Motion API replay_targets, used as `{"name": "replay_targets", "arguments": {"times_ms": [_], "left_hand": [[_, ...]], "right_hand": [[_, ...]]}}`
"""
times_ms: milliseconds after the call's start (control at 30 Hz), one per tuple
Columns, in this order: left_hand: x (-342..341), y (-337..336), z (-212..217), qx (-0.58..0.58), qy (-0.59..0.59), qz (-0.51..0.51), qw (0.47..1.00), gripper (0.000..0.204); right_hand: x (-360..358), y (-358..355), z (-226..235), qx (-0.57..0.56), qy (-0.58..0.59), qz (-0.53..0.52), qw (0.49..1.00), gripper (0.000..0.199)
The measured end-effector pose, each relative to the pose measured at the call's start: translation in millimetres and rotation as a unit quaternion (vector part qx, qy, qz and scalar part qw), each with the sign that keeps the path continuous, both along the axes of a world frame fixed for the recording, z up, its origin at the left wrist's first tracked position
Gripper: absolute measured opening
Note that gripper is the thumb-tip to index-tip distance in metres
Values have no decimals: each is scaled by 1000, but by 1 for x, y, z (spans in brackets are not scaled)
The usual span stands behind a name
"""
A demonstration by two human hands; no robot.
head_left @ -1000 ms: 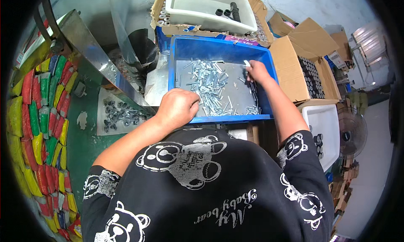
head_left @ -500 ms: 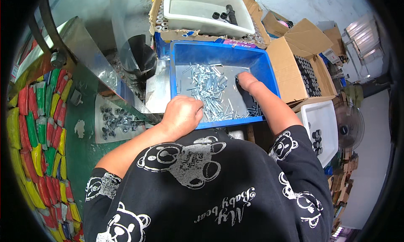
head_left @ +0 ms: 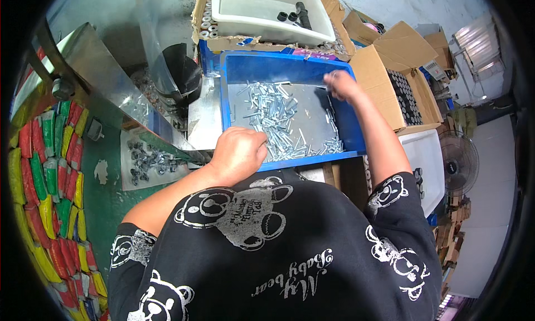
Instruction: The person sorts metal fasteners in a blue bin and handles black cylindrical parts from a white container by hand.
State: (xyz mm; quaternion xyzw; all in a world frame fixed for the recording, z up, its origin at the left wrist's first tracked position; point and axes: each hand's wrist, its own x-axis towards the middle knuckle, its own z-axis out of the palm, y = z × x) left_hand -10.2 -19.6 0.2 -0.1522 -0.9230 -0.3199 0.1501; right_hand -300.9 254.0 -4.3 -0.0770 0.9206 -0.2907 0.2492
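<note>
A blue plastic bin (head_left: 290, 60) holds many loose silvery metal pins (head_left: 273, 112), heaped on its left side and strewn along the front. My left hand (head_left: 241, 152) rests at the bin's near left edge, closed, its fingertips curled beside the pins. Whatever it may hold is hidden. Above the right part of the bin, near its far right corner, my right hand (head_left: 343, 87) is raised with its fingers bent together. Something small and dark may be at those fingertips, too blurred to name.
Behind the bin, a white tub (head_left: 267, 20) with black cylinders sits on a cardboard box. An open carton (head_left: 370, 81) of dark round parts and a white tray (head_left: 432, 153) stand right. Left are a clear panel (head_left: 128, 92), a sheet with black parts (head_left: 147, 179) and coloured packets (head_left: 56, 204).
My right hand has risen from the bin floor and moved up and right toward the far right corner. My left hand has stayed at the near left edge. The view has shifted slightly.
</note>
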Motion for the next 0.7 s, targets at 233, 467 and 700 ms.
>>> {"name": "replay_targets", "arguments": {"times_ms": [233,467,700], "left_hand": [[-1,-1,-3,23,16,-9,1000,8],[0,-3,-1,12,18,-17,1000,9],[1,-2,0,8,13,-13,1000,8]], "right_hand": [[23,-14,-79,367,178,51,912,33],[21,-15,-73,306,179,-13,935,36],[21,-18,-80,272,193,-90,938,41]]}}
